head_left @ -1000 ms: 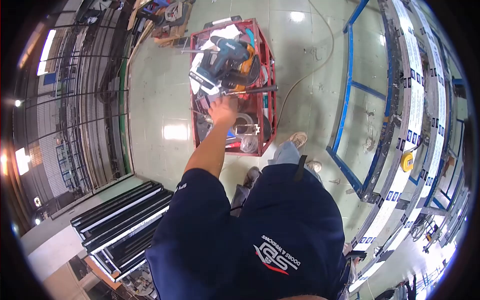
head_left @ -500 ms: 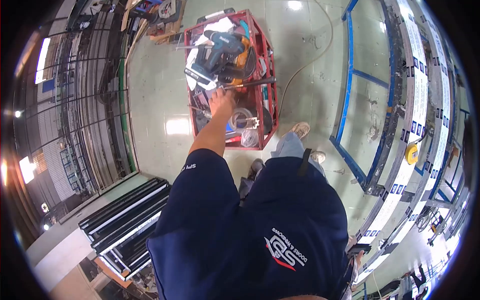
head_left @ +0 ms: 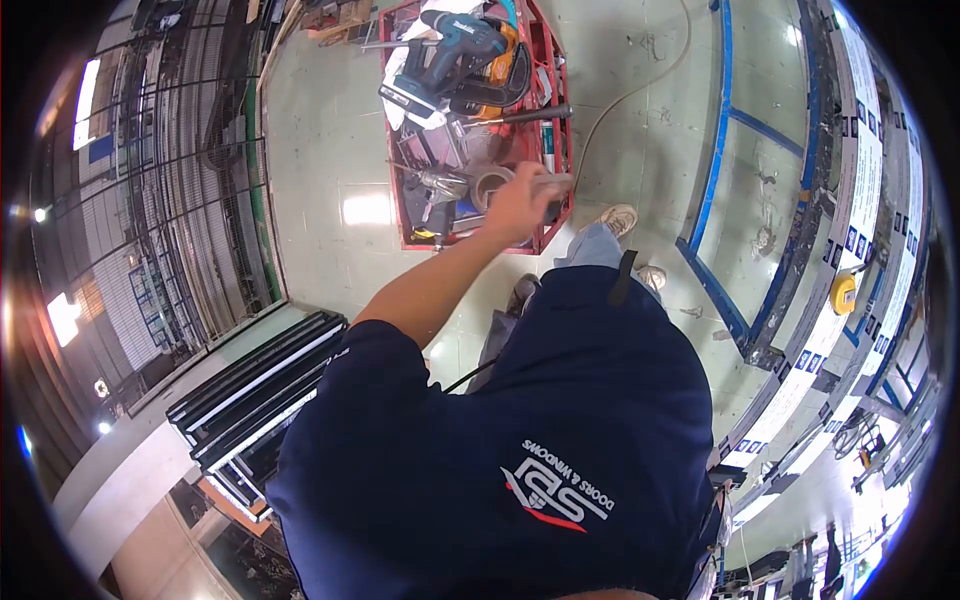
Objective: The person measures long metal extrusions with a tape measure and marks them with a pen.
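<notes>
My left hand [head_left: 518,208] reaches over the near right part of a red metal tool box [head_left: 405,225]. Its fingers are bent and blurred around a small greyish piece [head_left: 553,184] by the box's right rim; I cannot tell what the piece is. Just left of the fingers lies a tape roll [head_left: 490,186]. Metal fittings [head_left: 440,184] sit further left in the box. Toward the far end, a teal and black cordless drill [head_left: 460,48] rests on white cloth beside a yellow and black power tool [head_left: 500,75]. A dark-handled tool [head_left: 535,115] lies across the box. My right hand is not visible.
Black profiles [head_left: 255,390] are stacked at lower left, near racks of long bars [head_left: 190,200]. Blue metal frames [head_left: 718,150] and labelled white profiles [head_left: 850,180] run along the right, with a yellow tape measure [head_left: 845,293] on them. A hose [head_left: 620,105] crosses the floor.
My left hand has moved from the middle of the tool box toward its near right side, and the greyish piece now shows at its fingers. The view has tilted, so the box appears higher.
</notes>
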Action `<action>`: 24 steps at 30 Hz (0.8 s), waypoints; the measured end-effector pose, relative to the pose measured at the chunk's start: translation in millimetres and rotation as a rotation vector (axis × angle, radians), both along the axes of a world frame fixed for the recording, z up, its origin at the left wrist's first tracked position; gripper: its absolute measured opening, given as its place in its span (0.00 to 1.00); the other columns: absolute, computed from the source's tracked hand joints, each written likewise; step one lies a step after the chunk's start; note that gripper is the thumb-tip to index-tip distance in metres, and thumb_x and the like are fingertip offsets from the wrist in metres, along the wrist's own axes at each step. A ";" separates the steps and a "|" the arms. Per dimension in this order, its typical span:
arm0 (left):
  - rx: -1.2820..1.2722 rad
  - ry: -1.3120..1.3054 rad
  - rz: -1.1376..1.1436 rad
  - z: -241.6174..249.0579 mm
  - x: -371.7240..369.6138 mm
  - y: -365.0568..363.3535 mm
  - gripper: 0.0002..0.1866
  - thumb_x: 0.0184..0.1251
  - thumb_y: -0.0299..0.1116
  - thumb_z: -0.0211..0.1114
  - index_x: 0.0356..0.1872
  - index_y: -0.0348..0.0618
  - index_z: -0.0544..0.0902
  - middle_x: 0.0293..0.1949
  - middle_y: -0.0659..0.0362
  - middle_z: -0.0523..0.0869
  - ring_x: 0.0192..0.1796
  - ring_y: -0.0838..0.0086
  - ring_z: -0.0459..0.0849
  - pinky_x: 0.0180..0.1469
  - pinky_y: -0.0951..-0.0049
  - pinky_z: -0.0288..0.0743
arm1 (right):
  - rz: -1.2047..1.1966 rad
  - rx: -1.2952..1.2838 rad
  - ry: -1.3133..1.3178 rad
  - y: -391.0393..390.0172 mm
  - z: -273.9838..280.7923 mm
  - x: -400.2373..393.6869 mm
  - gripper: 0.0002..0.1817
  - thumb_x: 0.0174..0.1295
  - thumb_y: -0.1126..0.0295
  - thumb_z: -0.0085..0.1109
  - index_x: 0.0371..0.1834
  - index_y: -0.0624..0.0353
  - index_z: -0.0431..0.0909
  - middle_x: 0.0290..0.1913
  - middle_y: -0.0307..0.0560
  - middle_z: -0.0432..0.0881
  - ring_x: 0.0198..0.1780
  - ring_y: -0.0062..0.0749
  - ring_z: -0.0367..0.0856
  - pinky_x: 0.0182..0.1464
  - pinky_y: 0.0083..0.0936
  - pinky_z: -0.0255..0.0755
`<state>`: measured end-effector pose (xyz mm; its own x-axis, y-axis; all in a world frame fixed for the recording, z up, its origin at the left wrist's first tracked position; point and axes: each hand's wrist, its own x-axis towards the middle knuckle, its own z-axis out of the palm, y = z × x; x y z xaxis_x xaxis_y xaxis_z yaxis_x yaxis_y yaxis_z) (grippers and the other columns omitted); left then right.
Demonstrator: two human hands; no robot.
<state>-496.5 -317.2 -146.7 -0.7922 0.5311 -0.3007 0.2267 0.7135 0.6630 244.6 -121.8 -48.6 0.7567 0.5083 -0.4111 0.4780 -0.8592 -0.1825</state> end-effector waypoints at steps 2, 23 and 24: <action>0.136 -0.083 -0.098 4.5 17.1 22.8 0.20 0.71 0.36 0.69 0.58 0.43 0.74 0.46 0.44 0.86 0.48 0.52 0.89 0.44 0.57 0.82 | -0.009 0.011 0.010 -1.6 0.1 5.8 0.35 0.60 0.36 0.70 0.40 0.65 0.88 0.32 0.44 0.86 0.28 0.29 0.77 0.29 0.31 0.71; 0.016 -1.292 -0.982 172.0 279.8 296.5 0.19 0.77 0.28 0.62 0.66 0.41 0.75 0.55 0.58 0.85 0.55 0.72 0.84 0.58 0.66 0.78 | -0.123 0.297 -0.233 -19.1 -12.2 -67.1 0.37 0.49 0.39 0.75 0.34 0.72 0.85 0.32 0.64 0.88 0.36 0.52 0.89 0.43 0.44 0.80; 0.016 -1.356 -1.048 182.4 308.0 302.0 0.20 0.76 0.27 0.62 0.65 0.38 0.74 0.54 0.56 0.85 0.54 0.71 0.85 0.57 0.66 0.80 | -0.147 0.322 -0.171 -19.6 -7.2 -73.6 0.39 0.49 0.38 0.76 0.42 0.71 0.83 0.40 0.66 0.88 0.43 0.54 0.89 0.47 0.45 0.79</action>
<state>-188.5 -15.2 35.7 0.6669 0.6272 -0.4023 -0.1300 0.6296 0.7660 171.0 -141.4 -55.8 0.8747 0.4722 -0.1095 0.4015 -0.8323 -0.3821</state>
